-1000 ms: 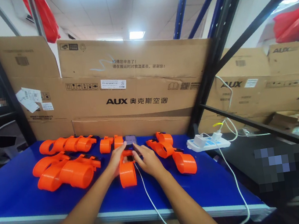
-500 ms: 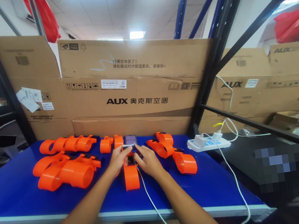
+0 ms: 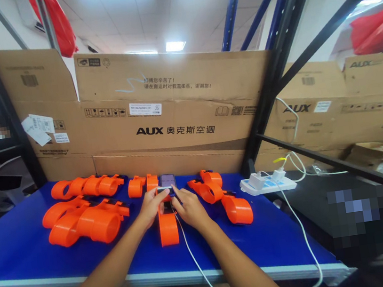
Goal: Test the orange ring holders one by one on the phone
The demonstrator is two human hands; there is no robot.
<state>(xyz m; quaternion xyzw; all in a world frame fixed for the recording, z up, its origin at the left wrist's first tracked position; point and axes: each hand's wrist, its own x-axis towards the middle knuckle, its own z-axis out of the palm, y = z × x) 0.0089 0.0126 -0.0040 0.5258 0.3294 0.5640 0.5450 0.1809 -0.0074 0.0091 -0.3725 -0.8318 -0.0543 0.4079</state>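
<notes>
The left hand (image 3: 150, 208) has its grip clamped on an orange loop (image 3: 168, 230), with the thumb lying on top. This loop is at the middle of the blue surface (image 3: 150, 258), with its round end toward the person. The right hand (image 3: 189, 205) is just beside it, with the pointing finger up at the far end of the loop. I cannot tell if the right grip is pinching anything.

A thin white cord (image 3: 193, 257) runs from near the right fingertips down over the front edge. A phone (image 3: 167, 180) is just past the hands.

More orange loops lie around them. On the left are a back row (image 3: 87, 187) of 4 and a front group (image 3: 99, 223) of 3. Another 2 loops (image 3: 135, 188) are near the phone, and 3 loops (image 3: 238, 210) are on the right. Near the right end is a white power strip (image 3: 267, 184). A big cardboard sheet (image 3: 177, 143) stands behind.
</notes>
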